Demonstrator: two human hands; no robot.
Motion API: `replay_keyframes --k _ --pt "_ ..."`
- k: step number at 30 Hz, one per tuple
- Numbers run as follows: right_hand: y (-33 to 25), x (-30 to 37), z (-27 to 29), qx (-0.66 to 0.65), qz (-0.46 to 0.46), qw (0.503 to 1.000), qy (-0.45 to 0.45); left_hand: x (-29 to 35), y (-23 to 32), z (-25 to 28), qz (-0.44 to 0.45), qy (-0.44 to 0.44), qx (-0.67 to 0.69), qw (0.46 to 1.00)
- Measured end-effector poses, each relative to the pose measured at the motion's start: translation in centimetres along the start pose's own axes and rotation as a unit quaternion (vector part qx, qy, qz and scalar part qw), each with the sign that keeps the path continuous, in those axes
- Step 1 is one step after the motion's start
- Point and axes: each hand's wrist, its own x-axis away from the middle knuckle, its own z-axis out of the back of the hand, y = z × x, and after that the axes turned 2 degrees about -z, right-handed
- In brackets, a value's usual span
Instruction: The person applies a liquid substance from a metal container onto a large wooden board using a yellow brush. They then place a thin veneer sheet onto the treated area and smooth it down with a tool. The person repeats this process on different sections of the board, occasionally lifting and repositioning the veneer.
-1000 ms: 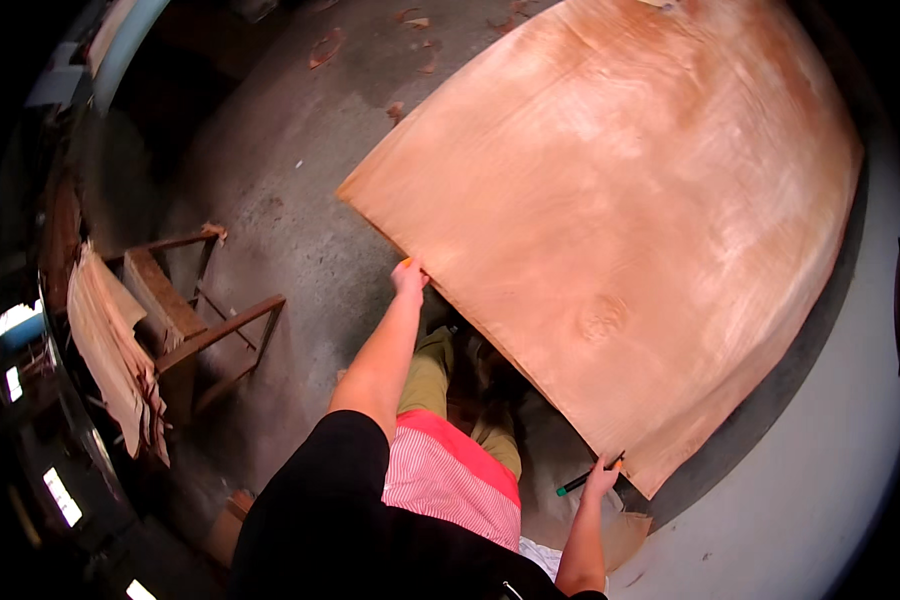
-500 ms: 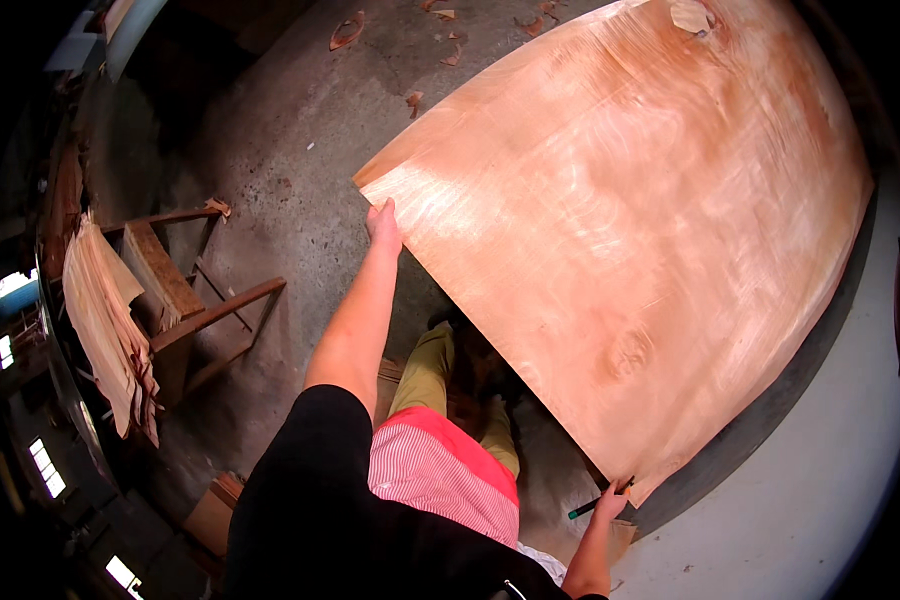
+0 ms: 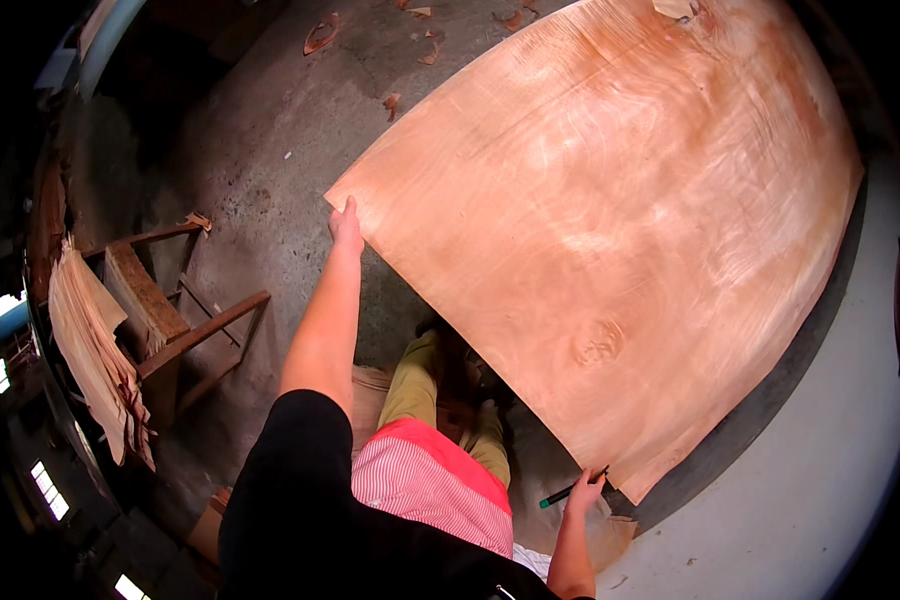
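Observation:
A large, thin, pale reddish wood veneer sheet (image 3: 570,200) spreads from the middle to the far right, with a swirling grain and a torn spot at its far edge. My left hand (image 3: 346,228) is closed on its near left corner, thumb on top and fingers hidden beneath. At the near right corner, my right hand (image 3: 584,493) is closed round a slim dark marker pen (image 3: 558,496) with a green end. That hand also touches the sheet's near edge; whether it grips the edge too, I cannot tell.
To the left, a wooden frame stand (image 3: 205,335) stands beside a bundle of veneer strips (image 3: 95,350). Veneer scraps (image 3: 321,33) lie on the concrete floor (image 3: 260,180). Along the right runs a pale grey surface (image 3: 770,500) with a dark band beside the sheet.
The whole view has shifted, so stand, floor scraps and sheet all appear farther left. Both hands keep their places at the sheet's near corners, and the marker pen stays in my right hand.

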Motion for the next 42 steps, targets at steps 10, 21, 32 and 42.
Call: replay_keyframes --k 10,21,32,42 --pt "-4.5 0.6 -0.3 -0.12 -0.014 0.992 -0.028 6.5 -3.6 1.9 0.11 0.037 -0.045 0.992" --pt "-2.5 0.6 0.4 -0.14 -0.067 0.987 -0.037 3.4 -5.3 1.4 0.062 0.08 -0.163 0.981" --pt "-2.5 0.4 -0.4 -0.123 -0.065 0.989 -0.05 5.1 -2.5 1.8 0.123 0.02 -0.203 0.971" --pt "-2.2 0.9 -1.4 0.061 -0.061 0.995 -0.046 15.9 -7.8 5.3 0.138 -0.079 -0.34 0.927"
